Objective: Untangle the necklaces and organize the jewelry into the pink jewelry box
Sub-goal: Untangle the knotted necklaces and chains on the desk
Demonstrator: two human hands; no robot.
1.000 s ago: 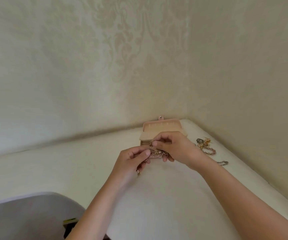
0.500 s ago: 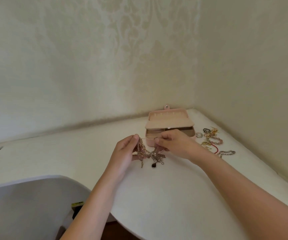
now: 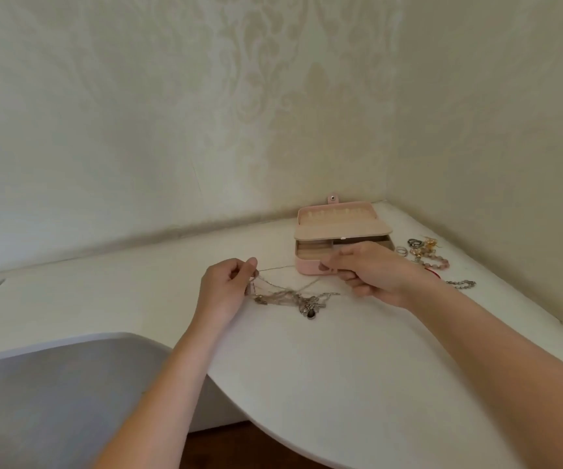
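Head view: I looked down at a white worktop (image 3: 341,384) set into a corner of cream patterned walls (image 3: 273,96). Both bare forearms reached in from the bottom of the frame.

At centre, the left hand (image 3: 226,286) pinched a thin chain between thumb and forefinger, with the other fingers curled. Right of centre, the right hand (image 3: 371,272) had its fingers curled and pinched the same chain, which ran taut between the two hands. Below that line sagged the tangled necklaces (image 3: 293,297), a silvery knot with a dark pendant (image 3: 311,313) at its lowest point. I could not tell whether the knot rested on the worktop.

Just behind the right hand, the pink jewelry box (image 3: 307,267) stood open, its lid tipped back toward the wall. Right of the box lay a ring (image 3: 402,251), a heap of gold and pink beaded pieces (image 3: 425,253) and a silver bracelet (image 3: 461,283). A grey rounded surface (image 3: 53,384) filled the lower left.
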